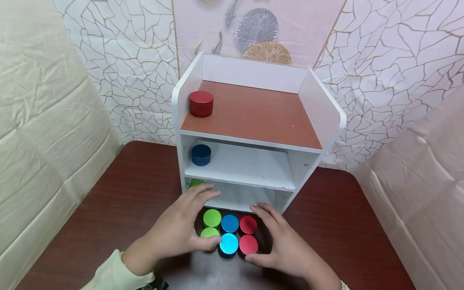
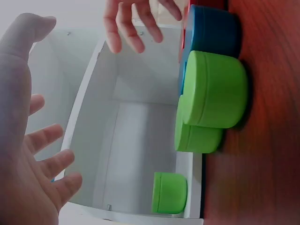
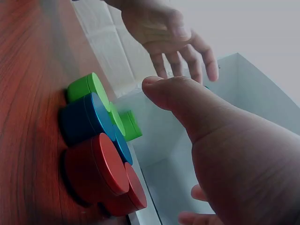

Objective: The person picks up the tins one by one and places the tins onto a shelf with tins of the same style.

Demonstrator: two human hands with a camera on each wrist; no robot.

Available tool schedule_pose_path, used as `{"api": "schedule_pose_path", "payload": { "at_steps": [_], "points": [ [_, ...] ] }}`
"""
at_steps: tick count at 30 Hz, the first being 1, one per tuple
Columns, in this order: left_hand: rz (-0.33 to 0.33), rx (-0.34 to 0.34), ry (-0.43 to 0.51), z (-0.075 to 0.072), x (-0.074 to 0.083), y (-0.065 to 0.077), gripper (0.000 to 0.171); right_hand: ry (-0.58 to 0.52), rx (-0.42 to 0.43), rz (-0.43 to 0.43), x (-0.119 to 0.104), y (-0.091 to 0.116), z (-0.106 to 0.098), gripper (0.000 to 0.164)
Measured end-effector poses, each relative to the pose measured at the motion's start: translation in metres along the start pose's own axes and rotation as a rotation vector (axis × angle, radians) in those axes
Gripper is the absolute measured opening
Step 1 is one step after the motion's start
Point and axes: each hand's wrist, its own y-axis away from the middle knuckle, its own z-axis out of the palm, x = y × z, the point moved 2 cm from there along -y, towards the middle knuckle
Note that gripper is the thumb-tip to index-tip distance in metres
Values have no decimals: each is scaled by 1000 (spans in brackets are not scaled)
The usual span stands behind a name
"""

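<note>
Lower left of the head view's centre, the left hand [image 1: 179, 223] is hovering, thumb and fingers apart. At lower centre, two green tins [image 1: 212, 218], two blue tins [image 1: 230, 223] and two red tins [image 1: 248, 244] are standing close together; rightward, the right hand [image 1: 284, 241] is hovering, thumb and fingers apart.

- A dark reddish-brown table [image 1: 108, 201] with rounded far corners (its wood grain shows plainly in both wrist views).
- Behind it, a white backdrop [image 1: 119, 68] crossed by gold crackle lines, some greyer at the right.
- In the backdrop's middle, a pale pink panel [image 1: 308, 24] bearing a grey ribbed disc [image 1: 256, 28], a golden one overlapping its lower edge, and slim grey fish shapes [image 1: 230, 14].
- Creased cream cloth [image 1: 43, 141] on the left, and a pinkish-beige cloth [image 1: 420, 173] on the right.
</note>
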Motion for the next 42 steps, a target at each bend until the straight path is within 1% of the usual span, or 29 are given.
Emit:
{"api": "schedule_pose_path", "payload": {
  "at_steps": [5,9,12,17,19,23,25,28,32,38,42],
  "points": [
    [-9,30,15,-10,1,-3,103,-38,-15,9,4,0,2,118],
    [-12,60,43,-19,1,-5,103,-76,-37,22,9,0,4,116],
    [-4,97,64,-26,1,-7,101,-97,-45,26,12,1,6,115],
    [7,160,101,-37,-1,-11,97,-148,-51,8,14,2,10,116],
    [-3,178,143,-40,-2,-12,96,-176,-60,13,15,3,11,115],
    [-37,218,253,-46,-4,-15,95,-211,-87,52,19,4,15,110],
    [-40,251,305,-49,-5,-16,93,-218,-97,66,21,4,17,106],
    [-38,312,352,-54,-7,-19,88,-227,-104,72,23,4,19,101],
    [-71,368,392,-58,-10,-20,82,-244,-108,78,25,4,20,98],
    [-148,415,432,-65,-15,-20,79,-243,-113,83,26,3,20,95],
    [-171,440,461,-68,-18,-22,78,-240,-122,93,27,3,20,93]
  ]
}}
